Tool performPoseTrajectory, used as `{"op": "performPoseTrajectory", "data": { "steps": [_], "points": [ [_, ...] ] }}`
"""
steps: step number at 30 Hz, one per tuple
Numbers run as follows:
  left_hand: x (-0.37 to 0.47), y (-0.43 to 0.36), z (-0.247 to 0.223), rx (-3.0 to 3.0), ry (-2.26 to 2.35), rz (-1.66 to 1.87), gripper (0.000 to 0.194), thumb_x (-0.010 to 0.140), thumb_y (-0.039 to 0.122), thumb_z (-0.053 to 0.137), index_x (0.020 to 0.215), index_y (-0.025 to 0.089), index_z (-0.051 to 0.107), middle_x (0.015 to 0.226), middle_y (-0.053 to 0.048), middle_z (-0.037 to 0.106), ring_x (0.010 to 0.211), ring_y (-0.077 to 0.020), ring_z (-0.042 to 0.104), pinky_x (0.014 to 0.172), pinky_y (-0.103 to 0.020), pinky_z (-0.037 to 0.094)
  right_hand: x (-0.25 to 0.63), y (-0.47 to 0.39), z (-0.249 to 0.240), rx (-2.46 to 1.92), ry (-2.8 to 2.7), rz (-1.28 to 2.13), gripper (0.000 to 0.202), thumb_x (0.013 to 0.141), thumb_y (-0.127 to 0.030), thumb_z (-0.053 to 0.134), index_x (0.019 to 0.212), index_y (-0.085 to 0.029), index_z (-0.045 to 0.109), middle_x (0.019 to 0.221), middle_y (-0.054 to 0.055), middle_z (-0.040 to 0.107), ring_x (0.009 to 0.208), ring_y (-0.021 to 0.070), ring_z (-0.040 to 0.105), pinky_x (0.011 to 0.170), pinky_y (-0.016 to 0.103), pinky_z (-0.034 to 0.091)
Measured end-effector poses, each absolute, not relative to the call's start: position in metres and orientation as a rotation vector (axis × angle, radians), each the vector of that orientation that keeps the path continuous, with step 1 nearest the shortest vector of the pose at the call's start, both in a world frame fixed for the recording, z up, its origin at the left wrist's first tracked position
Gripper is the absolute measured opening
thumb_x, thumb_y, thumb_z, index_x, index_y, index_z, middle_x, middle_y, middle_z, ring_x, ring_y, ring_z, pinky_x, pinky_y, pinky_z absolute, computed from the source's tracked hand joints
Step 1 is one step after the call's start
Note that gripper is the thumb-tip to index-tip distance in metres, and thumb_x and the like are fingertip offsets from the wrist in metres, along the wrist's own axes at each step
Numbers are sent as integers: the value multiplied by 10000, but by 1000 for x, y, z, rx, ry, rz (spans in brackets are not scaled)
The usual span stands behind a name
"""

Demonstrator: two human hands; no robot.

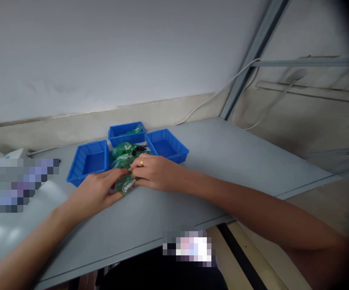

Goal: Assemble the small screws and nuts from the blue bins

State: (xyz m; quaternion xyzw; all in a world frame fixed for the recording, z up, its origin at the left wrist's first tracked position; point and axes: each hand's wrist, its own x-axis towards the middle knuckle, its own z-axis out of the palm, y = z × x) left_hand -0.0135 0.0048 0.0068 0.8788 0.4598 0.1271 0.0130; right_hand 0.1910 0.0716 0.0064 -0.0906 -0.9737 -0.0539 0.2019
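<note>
A small green plastic bag (126, 183) with pale pieces inside lies between my two hands, low over the grey table. My left hand (97, 189) is closed on its left side, thumb below and fingers above. From the right, my right hand (154, 171), with a ring on one finger, pinches the bag's upper right part. Just beyond my fingers, more green bags (124, 150) are heaped, with dark thin pieces at their right side.
Blue bins stand around the heap: a left bin (91, 159), a back bin (126, 135) holding a green bag, and a right bin (167, 146). A white cable (203, 100) runs by the metal post (237, 88). Blurred items lie on the table's left (53, 245).
</note>
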Motion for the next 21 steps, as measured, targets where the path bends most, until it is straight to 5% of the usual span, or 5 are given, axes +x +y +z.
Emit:
{"op": "performPoseTrajectory", "data": {
  "steps": [12, 21],
  "points": [
    [-14, 5, 9, 2759, 1326, 426, 105, 858, 253, 466, 930, 193, 514, 813, -10, 589, 702, -130, 562, 562, -216, 409, 190, 71, 3, -276, -2706, -132, 240, 893, -290, 449, 810, -115, 592, 882, 84, 580, 796, 153, 467, 760, 271, 384],
    [-23, 6, 5, 2823, 1178, 578, 134, 873, 273, 478, 952, 177, 529, 875, -44, 605, 756, -140, 571, 623, -248, 448, 193, 68, 7, -328, -2646, 282, 117, 841, -250, 516, 864, -138, 543, 861, 54, 584, 831, 155, 497, 760, 278, 394]
  ]
}}
